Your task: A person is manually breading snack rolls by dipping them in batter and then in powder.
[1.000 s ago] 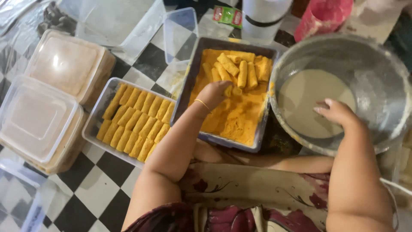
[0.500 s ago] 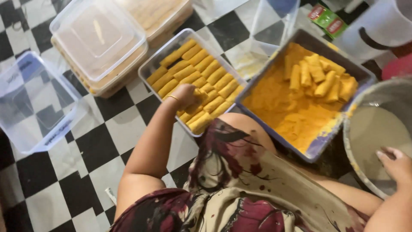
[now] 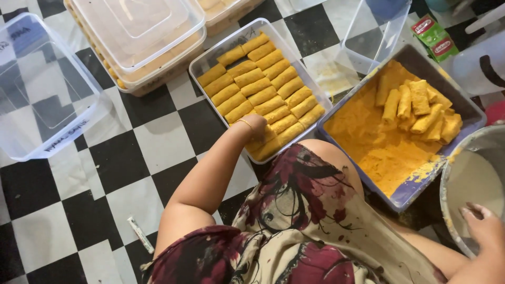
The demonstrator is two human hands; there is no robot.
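On the black-and-white checkered floor (image 3: 158,142), everything sits within arm's reach of the seated person, whose patterned dress (image 3: 294,226) fills the bottom of the view. Largest is the empty clear tub (image 3: 42,89) at far left, open and apart from the rest. Next, at the top, stands a stack of lidded containers (image 3: 142,42), closed over what looks like finished pieces. To the right lies the metal tray (image 3: 463,105), half covered in orange crumbs, with a loose pile of coated rolls (image 3: 415,108) bunched at its far end. At the right edge is the rim of a metal bowl (image 3: 447,184) holding pale batter (image 3: 473,181).

Between tray and stack sits the clear container of breaded rolls (image 3: 263,87), packed tight in 2 neat rows, probably so they keep their shape. The left hand (image 3: 255,126) rests at its near end, fingers curled down onto the last rolls; whether it pinches 1 or only presses, I cannot tell. The right hand (image 3: 486,231) lies on the bowl's near rim, fingers loosely bent, gripping nothing I can see.

Smallest: green packets (image 3: 436,37) at top right, and a little white stick (image 3: 141,235) on the floor.
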